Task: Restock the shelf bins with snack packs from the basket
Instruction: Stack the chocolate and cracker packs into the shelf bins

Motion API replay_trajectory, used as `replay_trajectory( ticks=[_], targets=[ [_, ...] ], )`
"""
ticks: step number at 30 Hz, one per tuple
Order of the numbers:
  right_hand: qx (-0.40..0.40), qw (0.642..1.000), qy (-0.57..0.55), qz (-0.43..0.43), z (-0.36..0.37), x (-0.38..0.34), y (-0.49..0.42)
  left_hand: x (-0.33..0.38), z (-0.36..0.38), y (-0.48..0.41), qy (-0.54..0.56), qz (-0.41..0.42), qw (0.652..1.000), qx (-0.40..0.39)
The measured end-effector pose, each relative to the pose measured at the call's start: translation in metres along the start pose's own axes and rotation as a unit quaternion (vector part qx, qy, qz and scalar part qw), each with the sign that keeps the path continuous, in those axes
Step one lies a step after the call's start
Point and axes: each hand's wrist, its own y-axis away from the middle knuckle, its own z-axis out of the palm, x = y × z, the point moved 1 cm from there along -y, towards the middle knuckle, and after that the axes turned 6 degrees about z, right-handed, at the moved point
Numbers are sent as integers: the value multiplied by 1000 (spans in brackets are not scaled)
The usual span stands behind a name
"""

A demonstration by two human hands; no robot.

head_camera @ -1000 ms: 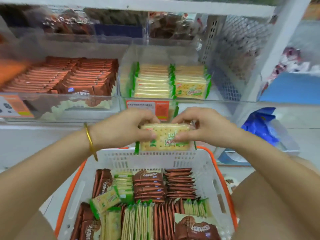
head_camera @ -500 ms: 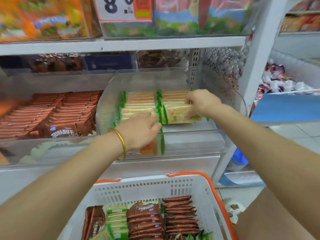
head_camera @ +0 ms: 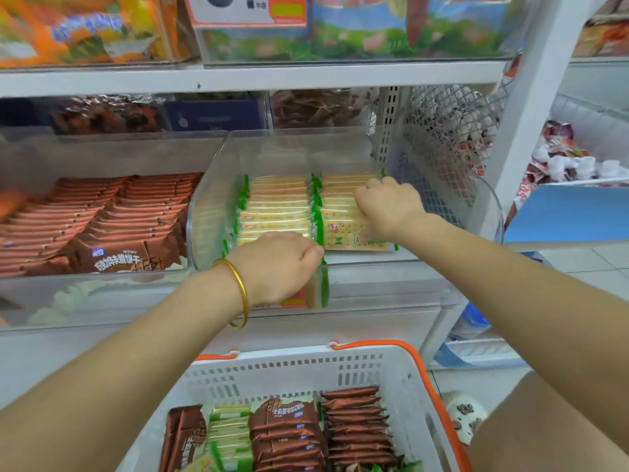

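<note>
A clear shelf bin (head_camera: 490,202) holds two rows of green-edged cracker packs (head_camera: 275,206). My right hand (head_camera: 388,206) is inside it, fingers curled over the tops of the front packs in the right row. At the front of the left row is my left hand (head_camera: 279,264), wearing a gold bangle. Its knuckles face up and its fingers curl down onto the front packs, with the fingertips hidden. Below the shelf, a white basket (head_camera: 306,373) with an orange rim holds brown wafer packs (head_camera: 357,427) and more green cracker packs (head_camera: 228,430).
The bin to the left is filled with brown wafer packs (head_camera: 102,223). The shelf above carries large orange and green snack bags (head_camera: 85,28). A white upright and wire mesh (head_camera: 452,131) bound the cracker bin on the right. A blue bin (head_camera: 565,212) stands further right.
A second ago both hands held a stack of cracker packs above the basket. They rose to the bin, and the packs now sit in its rows under my hands.
</note>
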Motion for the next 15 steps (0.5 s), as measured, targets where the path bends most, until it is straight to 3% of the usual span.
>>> replay_trajectory(
  ticks=[5, 9, 12, 15],
  targets=[
    [-2, 1000, -22, 14, -4, 4, 4, -1, 1, 4, -57, 16, 997, 53],
    [57, 992, -108, 25, -29, 3, 22, 8, -1, 30, -94, 62, 978, 176],
    [127, 955, -267, -2, -56, -11, 71, 10, 4, 71, -104, 123, 955, 249],
    [100, 912, -387, -94, -59, -46, 125, -7, 23, 114, -164, 165, 952, 198]
  ],
)
